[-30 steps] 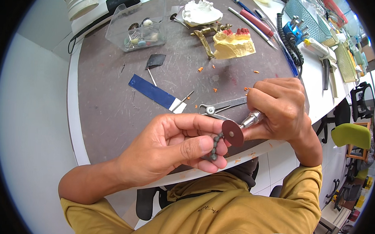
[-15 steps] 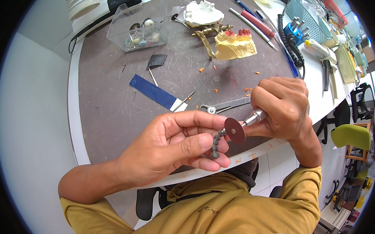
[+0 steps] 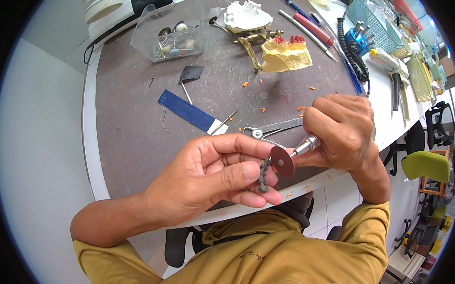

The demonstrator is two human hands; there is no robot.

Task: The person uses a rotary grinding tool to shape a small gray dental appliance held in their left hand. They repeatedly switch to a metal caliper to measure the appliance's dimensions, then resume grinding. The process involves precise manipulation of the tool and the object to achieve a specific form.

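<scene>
My left hand (image 3: 213, 179) pinches a small dark beaded metal piece (image 3: 262, 175) between thumb and fingers, just over the near table edge. My right hand (image 3: 340, 131) grips a silver rotary handpiece (image 3: 306, 144) whose dark red cutting disc (image 3: 282, 161) touches the right side of the beaded piece. Both hands are close together, fingers curled around what they hold.
On the grey mat (image 3: 138, 124) lie a blue strip (image 3: 187, 111), metal calipers (image 3: 270, 129), orange wax crumbs, a yellow dental cast with red wax (image 3: 285, 53), a white cast (image 3: 247, 15) and a clear box of burs (image 3: 173, 32). Tools, a coiled cable and baskets crowd the right.
Both hands have stayed nearly in place. The disc remains against the beaded piece, with only a slight shift of the fingers.
</scene>
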